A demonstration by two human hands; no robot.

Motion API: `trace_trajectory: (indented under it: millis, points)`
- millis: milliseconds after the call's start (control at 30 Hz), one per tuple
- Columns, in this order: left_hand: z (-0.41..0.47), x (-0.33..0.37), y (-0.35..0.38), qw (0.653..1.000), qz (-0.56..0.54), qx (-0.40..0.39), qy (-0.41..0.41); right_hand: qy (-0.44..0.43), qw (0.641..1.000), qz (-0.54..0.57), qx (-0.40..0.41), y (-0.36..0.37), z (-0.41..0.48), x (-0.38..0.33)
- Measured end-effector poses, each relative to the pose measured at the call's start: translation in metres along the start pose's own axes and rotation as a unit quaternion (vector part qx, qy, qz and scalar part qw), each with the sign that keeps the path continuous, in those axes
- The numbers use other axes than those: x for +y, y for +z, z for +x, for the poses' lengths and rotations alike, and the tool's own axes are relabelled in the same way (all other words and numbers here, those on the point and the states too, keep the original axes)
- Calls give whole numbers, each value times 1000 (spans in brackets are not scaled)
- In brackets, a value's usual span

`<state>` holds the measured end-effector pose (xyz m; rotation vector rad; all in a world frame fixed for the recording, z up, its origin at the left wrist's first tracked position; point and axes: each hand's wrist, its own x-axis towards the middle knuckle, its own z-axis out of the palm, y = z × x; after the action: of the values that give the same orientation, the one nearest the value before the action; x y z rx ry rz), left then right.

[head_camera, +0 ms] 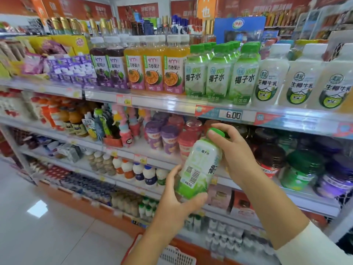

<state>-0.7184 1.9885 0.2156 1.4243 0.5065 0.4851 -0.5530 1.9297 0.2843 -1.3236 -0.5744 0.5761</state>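
- We held a coconut water bottle in both hands, in front of the drinks shelving and below the top shelf's price rail.
- The bottle was tilted, its green cap up and to the right and its base down and to the left. The barcode side of the label faced us.
- Our left hand gripped the lower end, with the fingers curled round the left side and the thumb wrapped under the green base.
- Our right hand gripped the upper end. Its fingers curled over the cap and its palm lay against the bottle's right shoulder (how tightly they pressed, we could not tell).
- On the top shelf, straight above the bottle, stood a row of matching coconut water bottles with green caps.
- A price tag reading 6.00 sat on the rail just below that row and just above our right hand.
- To the left of the row stood orange passion fruit juice bottles, and beyond those stood dark grape juice bottles.
- To the right stood white coconut milk bottles with white caps.
- The shelf behind the held bottle carried purple and red lidded cups, with dark jars beside our right wrist.
- A red shopping basket showed at the bottom edge, under our left forearm.
- A glossy pale tiled floor lay to the left of the shelving.
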Motion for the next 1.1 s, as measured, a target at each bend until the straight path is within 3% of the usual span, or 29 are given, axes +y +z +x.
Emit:
trace_trajectory:
  millis: [67,133,233,300,400,467,533,633,733,833,1000,1100]
  points:
    - [2,-5,-6,982,-168,-58,-64,15,998,57,-29,-4,-5,4]
    - [1,-6,-8,971,-204,-104,-70,18,994,95,-58,-5,-11,7]
    - [-5,-3,-3,993,-95,-52,-37,30,994,91,-57,-7,-17,13]
    - [-9,-1,1,1000,22,-1,6,21,999,13,-41,-11,-19,15]
    - [-15,-5,6,984,148,77,63,7,999,-47,-15,-14,-22,18]
    - [-17,-12,8,974,193,87,81,0,999,-38,6,-14,-24,22]
    - [-17,-16,7,977,192,67,62,-2,1000,-19,10,-14,-28,23]
    - [-14,-14,1,999,30,-8,-27,14,998,50,-23,-19,-32,23]
    - [-12,-15,-3,991,-86,-65,-82,27,994,86,-56,-21,-36,21]
    - [-15,-13,3,997,-41,-44,-45,27,995,73,-67,-20,-36,19]
    - [-16,-15,11,986,137,73,58,-12,999,-44,-15,-24,-32,20]
    - [-18,-19,11,983,173,41,50,2,1000,-7,2,-29,-32,25]
